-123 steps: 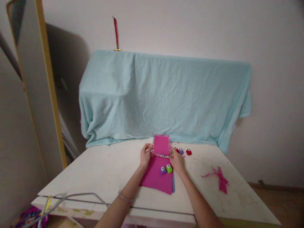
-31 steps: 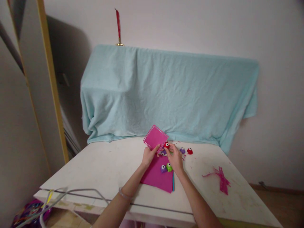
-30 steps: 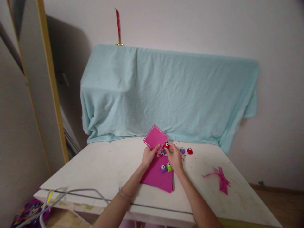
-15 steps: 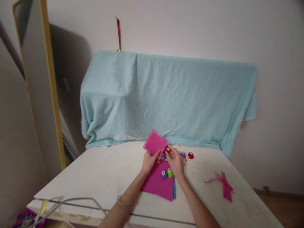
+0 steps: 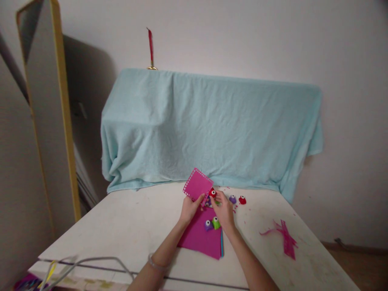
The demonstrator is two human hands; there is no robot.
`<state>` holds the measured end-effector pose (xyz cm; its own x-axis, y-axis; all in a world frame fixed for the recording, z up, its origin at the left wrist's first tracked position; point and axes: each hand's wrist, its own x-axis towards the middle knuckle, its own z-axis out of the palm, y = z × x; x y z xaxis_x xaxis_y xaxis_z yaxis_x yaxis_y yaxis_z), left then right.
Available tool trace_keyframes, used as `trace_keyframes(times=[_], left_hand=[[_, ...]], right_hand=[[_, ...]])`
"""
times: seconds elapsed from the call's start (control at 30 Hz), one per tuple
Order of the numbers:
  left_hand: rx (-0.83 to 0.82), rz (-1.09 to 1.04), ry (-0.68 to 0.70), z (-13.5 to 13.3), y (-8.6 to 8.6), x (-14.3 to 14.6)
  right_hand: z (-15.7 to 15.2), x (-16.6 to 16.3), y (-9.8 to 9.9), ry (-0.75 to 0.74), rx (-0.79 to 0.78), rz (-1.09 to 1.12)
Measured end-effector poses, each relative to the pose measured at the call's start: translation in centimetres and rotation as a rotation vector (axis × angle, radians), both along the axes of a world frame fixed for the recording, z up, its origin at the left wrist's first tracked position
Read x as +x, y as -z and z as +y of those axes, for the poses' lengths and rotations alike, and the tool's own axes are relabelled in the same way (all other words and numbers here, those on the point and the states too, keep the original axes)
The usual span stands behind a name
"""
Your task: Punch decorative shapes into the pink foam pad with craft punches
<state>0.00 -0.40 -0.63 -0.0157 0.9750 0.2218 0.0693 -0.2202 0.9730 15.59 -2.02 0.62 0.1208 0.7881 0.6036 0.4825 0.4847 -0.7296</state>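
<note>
My left hand [image 5: 190, 209] pinches a square of pink paper [image 5: 198, 185] by its lower corner. Small punched holes run along the paper's edges. In my right hand [image 5: 224, 211] is a small red craft punch [image 5: 212, 192] with an eye-like top, held against the paper's right edge. Below my hands lies a stack of coloured paper [image 5: 200, 238], magenta on top. A purple punch [image 5: 208, 225] and a green punch [image 5: 216, 222] rest on it. More small punches sit partly hidden between my hands.
Right of my hand stand another purple punch [image 5: 232, 199] and a second red punch [image 5: 242, 200], among tiny pink scraps. Pink paper strips [image 5: 287, 240] lie further right on the white table [image 5: 130, 226]. A light blue cloth [image 5: 212, 129] hangs behind; a grey cable [image 5: 100, 256] loops at the front left.
The view has shifted slightly. My hands, the pink paper and the red punch keep nearly the same places relative to each other.
</note>
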Motion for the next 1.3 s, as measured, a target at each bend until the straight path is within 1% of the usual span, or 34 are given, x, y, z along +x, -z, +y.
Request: trace_keyframes(times=[0.2,0.3,0.5,0.6,0.7,0.77,0.87,1.03,1.17,1.3], left_hand=[[0.030,-0.019,0.040,-0.2,0.0,0.1],[0.028,-0.018,0.055,-0.2,0.1,0.1],[0.018,-0.009,0.107,0.1,0.5,0.2],[0.010,-0.020,0.108,0.3,0.8,0.3],[0.015,-0.040,0.111,0.3,1.0,0.4],[0.023,-0.034,0.144,0.3,1.0,0.5],[0.029,-0.014,0.187,0.1,0.9,0.5],[-0.013,-0.037,0.153,-0.4,0.3,0.7],[0.004,-0.004,0.114,-0.6,0.0,0.5],[0.012,0.020,0.101,-0.6,0.0,0.3]], right_hand=[[-0.2,0.0,0.0,-0.008,-0.007,0.047],[0.0,0.0,0.2,-0.045,-0.026,0.106],[1.7,0.5,1.4,-0.180,-0.161,0.407],[2.2,0.8,1.6,-0.219,-0.224,0.523],[2.0,0.7,1.3,-0.285,-0.308,0.593],[1.8,0.5,1.1,-0.331,-0.357,0.622],[1.5,0.4,0.8,-0.346,-0.413,0.652],[1.4,0.6,0.7,-0.362,-0.445,0.696],[1.4,0.6,0.7,-0.378,-0.462,0.769],[1.3,0.5,0.5,-0.411,-0.477,0.787]])
